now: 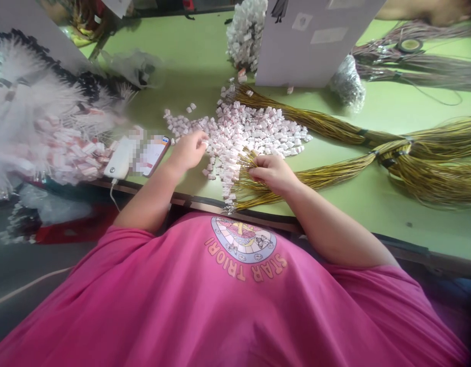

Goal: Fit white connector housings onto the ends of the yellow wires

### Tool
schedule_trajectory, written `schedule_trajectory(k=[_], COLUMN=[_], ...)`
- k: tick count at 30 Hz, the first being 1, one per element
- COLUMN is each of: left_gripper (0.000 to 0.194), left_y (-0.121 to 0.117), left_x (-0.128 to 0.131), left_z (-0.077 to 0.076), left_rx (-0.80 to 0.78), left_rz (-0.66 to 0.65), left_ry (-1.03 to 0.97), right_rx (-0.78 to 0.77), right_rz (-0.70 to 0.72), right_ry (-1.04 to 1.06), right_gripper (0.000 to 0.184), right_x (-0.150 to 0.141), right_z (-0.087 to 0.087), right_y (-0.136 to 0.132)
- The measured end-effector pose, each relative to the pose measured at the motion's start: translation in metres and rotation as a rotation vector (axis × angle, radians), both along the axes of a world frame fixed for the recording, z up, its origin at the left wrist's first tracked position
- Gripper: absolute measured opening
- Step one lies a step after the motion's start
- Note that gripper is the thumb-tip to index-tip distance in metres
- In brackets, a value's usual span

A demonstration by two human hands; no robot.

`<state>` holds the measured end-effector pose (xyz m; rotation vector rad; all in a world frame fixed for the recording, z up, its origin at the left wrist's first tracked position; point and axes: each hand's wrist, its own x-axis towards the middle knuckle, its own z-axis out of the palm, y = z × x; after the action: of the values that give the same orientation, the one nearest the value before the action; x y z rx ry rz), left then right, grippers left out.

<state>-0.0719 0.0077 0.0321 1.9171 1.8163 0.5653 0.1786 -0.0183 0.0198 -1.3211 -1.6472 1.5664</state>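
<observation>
A heap of small white plastic connector housings point(266, 127) lies on the green table. My left hand point(188, 149) is at the heap's left edge, thumb and fingertips pinched together; what they hold, if anything, is too small to make out. My right hand point(274, 174) grips several thin yellow-and-black wires, their ends fanning out to the left. Under and beside it runs a bundle of yellow wires point(331, 172), with metal tips point(230, 208) near the table edge. White housings stand in a column point(228, 176) left of the right hand, seemingly on wire ends.
A phone point(156, 155) and a white power bank point(119, 157) with a cable lie left. Bundled white-ended wires point(67, 137) are piled beyond them. Behind the heap stands a grey panel point(296, 56). Tied wire bundles point(430, 158) spread right. Another person's arm point(422, 11) shows at top right.
</observation>
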Motion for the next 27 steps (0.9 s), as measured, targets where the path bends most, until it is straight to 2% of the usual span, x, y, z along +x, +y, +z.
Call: schedule_trajectory(k=[2,5,8,12,15,22,27], left_gripper=[0.017,0.015,0.021,0.020,0.020,0.017,0.020], left_y=[-0.014,-0.030,-0.036,-0.037,-0.039,-0.042,-0.041], left_x=[0.014,0.038,0.054,0.060,0.059,0.059,0.056], left_z=[0.004,-0.004,-0.017,-0.027,-0.028,-0.029,-0.031], left_rx=[-0.145,-0.395,-0.458,-0.481,-0.493,-0.468,-0.489], left_rz=[-0.085,-0.172,-0.124,-0.062,-0.052,-0.064,-0.097], left_ry=[-0.316,-0.761,-0.975,-1.022,-1.030,-1.007,-1.010], right_rx=[-0.015,-0.006,-0.032,-0.048,-0.011,0.110,0.207], right_rz=[-0.027,-0.039,0.007,0.089,0.095,-0.039,-0.054], right_ry=[0.029,0.032,0.079,0.138,0.071,-0.070,-0.161], right_gripper=[0.016,0.015,0.011,0.016,0.023,0.015,0.012], right_x=[0.000,0.001,0.002,0.004,0.004,0.000,-0.001], right_z=[-0.002,-0.003,-0.005,-0.004,-0.001,0.000,-0.002], right_y=[0.001,0.002,0.002,0.003,0.002,-0.002,-0.003])
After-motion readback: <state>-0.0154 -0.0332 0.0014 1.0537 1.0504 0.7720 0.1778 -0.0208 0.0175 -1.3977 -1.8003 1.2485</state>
